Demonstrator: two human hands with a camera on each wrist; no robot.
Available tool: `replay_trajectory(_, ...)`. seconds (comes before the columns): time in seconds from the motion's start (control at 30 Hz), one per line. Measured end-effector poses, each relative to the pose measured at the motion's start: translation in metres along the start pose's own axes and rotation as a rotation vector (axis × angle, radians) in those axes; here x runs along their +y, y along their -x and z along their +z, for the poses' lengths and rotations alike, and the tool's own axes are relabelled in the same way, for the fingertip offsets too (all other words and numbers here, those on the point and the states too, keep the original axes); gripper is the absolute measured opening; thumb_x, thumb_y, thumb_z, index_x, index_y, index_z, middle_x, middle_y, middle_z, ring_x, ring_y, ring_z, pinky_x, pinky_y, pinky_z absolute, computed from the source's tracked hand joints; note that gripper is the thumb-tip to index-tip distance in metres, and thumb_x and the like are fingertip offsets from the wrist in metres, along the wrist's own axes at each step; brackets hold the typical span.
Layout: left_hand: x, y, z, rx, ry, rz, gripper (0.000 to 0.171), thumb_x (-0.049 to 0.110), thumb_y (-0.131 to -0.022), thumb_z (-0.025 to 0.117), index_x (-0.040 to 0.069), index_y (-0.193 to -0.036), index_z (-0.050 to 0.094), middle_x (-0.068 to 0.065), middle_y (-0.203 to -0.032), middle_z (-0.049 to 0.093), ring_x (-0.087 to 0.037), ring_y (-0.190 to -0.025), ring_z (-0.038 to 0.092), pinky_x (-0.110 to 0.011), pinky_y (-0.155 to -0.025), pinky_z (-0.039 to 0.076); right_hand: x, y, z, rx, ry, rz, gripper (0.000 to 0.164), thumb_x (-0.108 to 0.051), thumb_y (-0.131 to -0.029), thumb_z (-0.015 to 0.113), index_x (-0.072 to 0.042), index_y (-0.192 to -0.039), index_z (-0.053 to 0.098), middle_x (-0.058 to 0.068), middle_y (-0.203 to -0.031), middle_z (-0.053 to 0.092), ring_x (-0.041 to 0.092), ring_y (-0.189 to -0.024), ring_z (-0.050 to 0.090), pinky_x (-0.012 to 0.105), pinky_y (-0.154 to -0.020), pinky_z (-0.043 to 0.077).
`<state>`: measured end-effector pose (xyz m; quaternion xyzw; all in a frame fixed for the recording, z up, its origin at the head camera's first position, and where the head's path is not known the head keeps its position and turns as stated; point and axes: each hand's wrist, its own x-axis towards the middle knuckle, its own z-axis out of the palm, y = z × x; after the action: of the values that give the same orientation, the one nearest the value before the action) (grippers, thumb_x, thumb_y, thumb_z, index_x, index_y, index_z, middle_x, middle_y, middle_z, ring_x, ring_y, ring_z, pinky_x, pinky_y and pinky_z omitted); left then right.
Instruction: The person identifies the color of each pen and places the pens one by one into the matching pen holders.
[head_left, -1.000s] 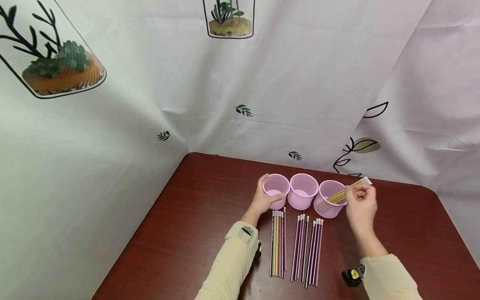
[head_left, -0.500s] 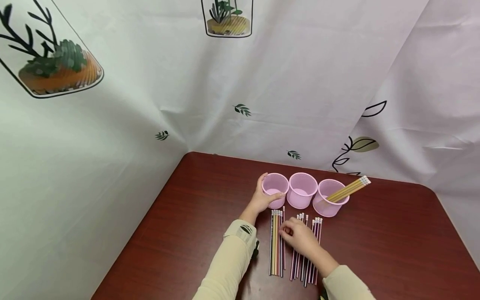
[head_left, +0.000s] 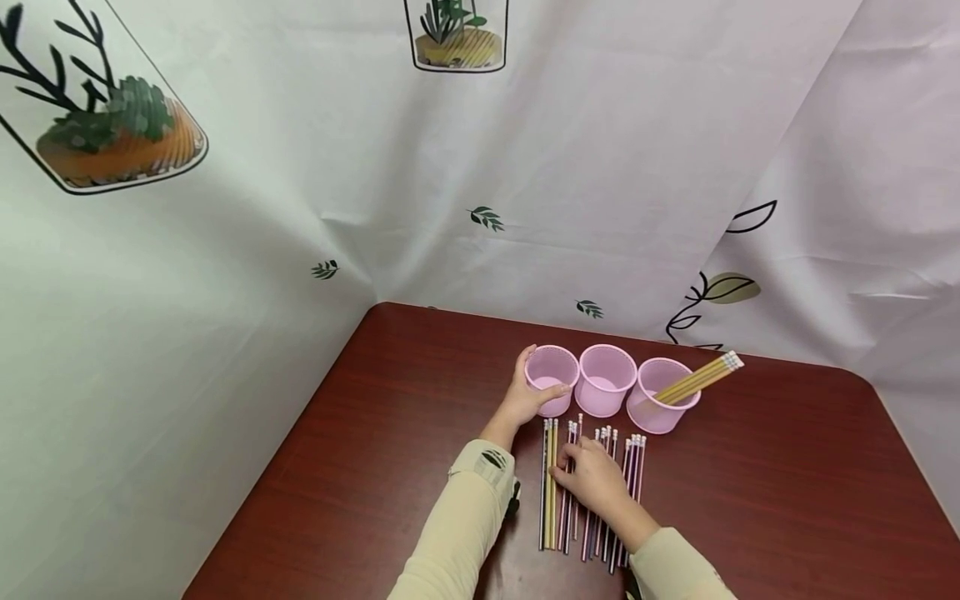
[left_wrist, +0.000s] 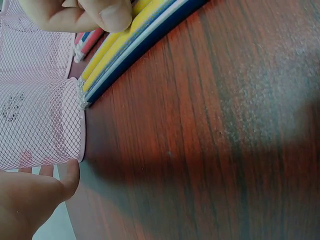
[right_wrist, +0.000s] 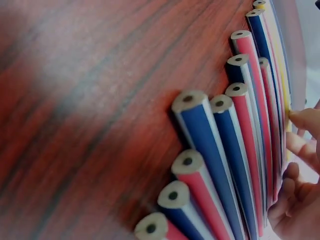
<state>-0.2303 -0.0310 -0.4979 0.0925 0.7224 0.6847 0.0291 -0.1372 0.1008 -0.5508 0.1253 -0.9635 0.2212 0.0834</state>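
Observation:
My left hand (head_left: 525, 398) holds the left pink mesh cup (head_left: 552, 363), fingers round its far side and thumb across its front. In the left wrist view its fingertips touch the base of the mesh cup (left_wrist: 42, 117). My right hand (head_left: 597, 485) bends over the pencils on the table, with thumb and fingers pinching at a yellow pencil (left_wrist: 105, 50). Beside it, under the palm, lie pink and navy pencils (right_wrist: 240, 130), partly hidden. A dark blue pencil (head_left: 543, 492) lies at the row's left end.
A second pink cup (head_left: 600, 403) stands in the middle with nothing seen inside. The right cup (head_left: 651, 419) holds several yellow pencils (head_left: 696, 381), leaning right. All stand towards the back of the brown table (head_left: 420, 400), before a patterned white cloth (head_left: 600, 167).
My right hand has left the pencils in the right cup and come left to the row on the table. Some pink and navy pencils have slid right, apart from the yellow ones.

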Motion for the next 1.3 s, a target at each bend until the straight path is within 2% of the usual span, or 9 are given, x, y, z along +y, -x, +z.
replay_trajectory(0.23, -0.004, -0.003, 0.000, 0.003, 0.001, 0.002, 0.086, -0.001, -0.071, 0.076, 0.002, -0.140, 0.025, -0.025, -0.138, 0.034, -0.045, -0.121, 0.036, -0.056, -0.101, 0.028, 0.000, -0.001, -0.002, 0.005, 0.052, 0.028, 0.027, -0.029, -0.063, 0.074, -0.021, -0.057, 0.049, -0.003, -0.066, 0.041, 0.023, -0.067, 0.044, 0.034, -0.060, 0.039)
replay_trajectory(0.37, -0.017, -0.009, 0.002, 0.016, -0.014, 0.010, 0.087, -0.001, -0.070, 0.077, 0.006, -0.140, 0.026, -0.020, -0.138, 0.036, -0.040, -0.120, 0.039, -0.052, -0.101, 0.031, -0.001, 0.000, -0.004, 0.000, 0.056, 0.046, 0.030, -0.030, -0.061, 0.073, -0.020, -0.055, 0.045, -0.004, -0.063, 0.037, 0.021, -0.066, 0.039, 0.032, -0.057, 0.035)
replay_trajectory(0.5, -0.032, -0.017, 0.004, 0.017, -0.013, 0.010, 0.089, 0.001, -0.070, 0.078, 0.007, -0.141, 0.025, -0.016, -0.139, 0.036, -0.036, -0.122, 0.039, -0.049, -0.102, 0.031, -0.001, -0.001, -0.006, 0.009, 0.096, 0.042, 0.032, -0.032, -0.064, 0.072, -0.019, -0.052, 0.044, -0.003, -0.062, 0.037, 0.022, -0.065, 0.040, 0.032, -0.054, 0.035)
replay_trajectory(0.6, -0.036, -0.019, 0.004, 0.014, -0.004, 0.022, 0.090, 0.001, -0.070, 0.078, 0.005, -0.141, 0.023, -0.018, -0.139, 0.035, -0.036, -0.122, 0.039, -0.049, -0.102, 0.030, -0.002, -0.002, -0.006, 0.007, 0.141, 0.050, 0.031, -0.033, -0.067, 0.070, -0.017, -0.052, 0.048, -0.001, -0.061, 0.040, 0.024, -0.066, 0.043, 0.035, -0.053, 0.037)
replay_trajectory(0.73, -0.036, -0.019, 0.005, 0.013, 0.000, 0.019, 0.090, 0.001, -0.070, 0.078, 0.005, -0.141, 0.023, -0.018, -0.140, 0.035, -0.036, -0.122, 0.039, -0.050, -0.102, 0.029, -0.003, -0.002, -0.004, -0.010, 0.176, 0.077, 0.030, -0.033, -0.068, 0.069, -0.014, -0.053, 0.051, 0.002, -0.063, 0.043, 0.027, -0.070, 0.045, 0.038, -0.058, 0.039)
replay_trajectory(0.97, -0.034, -0.017, 0.005, 0.021, -0.018, 0.003, 0.091, 0.002, -0.069, 0.079, 0.008, -0.141, 0.025, -0.015, -0.139, 0.037, -0.034, -0.122, 0.040, -0.047, -0.102, 0.031, -0.007, -0.003, -0.003, -0.020, 0.171, 0.121, 0.034, -0.032, -0.067, 0.067, -0.015, -0.049, 0.045, 0.004, -0.064, 0.044, 0.029, -0.073, 0.043, 0.041, -0.062, 0.037)
replay_trajectory(1.1, -0.035, -0.016, 0.003, 0.023, -0.008, 0.020, 0.089, 0.001, -0.069, 0.079, 0.007, -0.141, 0.025, -0.016, -0.138, 0.038, -0.037, -0.121, 0.040, -0.050, -0.101, 0.031, -0.010, -0.003, -0.004, -0.030, 0.178, 0.136, 0.033, -0.031, -0.068, 0.066, -0.014, -0.048, 0.047, 0.004, -0.064, 0.046, 0.029, -0.073, 0.044, 0.041, -0.063, 0.036)
replay_trajectory(1.23, -0.020, -0.008, 0.002, 0.010, 0.035, 0.044, 0.086, -0.004, -0.070, 0.076, 0.002, -0.139, 0.025, -0.023, -0.137, 0.036, -0.044, -0.120, 0.037, -0.055, -0.100, 0.028, -0.012, -0.003, -0.007, -0.029, 0.175, 0.142, 0.031, -0.030, -0.067, 0.066, -0.015, -0.047, 0.047, 0.003, -0.063, 0.047, 0.029, -0.072, 0.044, 0.042, -0.062, 0.036)
replay_trajectory(1.3, -0.019, -0.008, 0.002, 0.009, 0.037, 0.045, 0.086, -0.004, -0.070, 0.076, 0.001, -0.139, 0.025, -0.022, -0.137, 0.036, -0.044, -0.120, 0.037, -0.054, -0.101, 0.029, -0.012, -0.004, -0.008, -0.040, 0.165, 0.151, 0.031, -0.030, -0.067, 0.066, -0.017, -0.047, 0.047, 0.002, -0.062, 0.046, 0.029, -0.072, 0.045, 0.042, -0.062, 0.036)
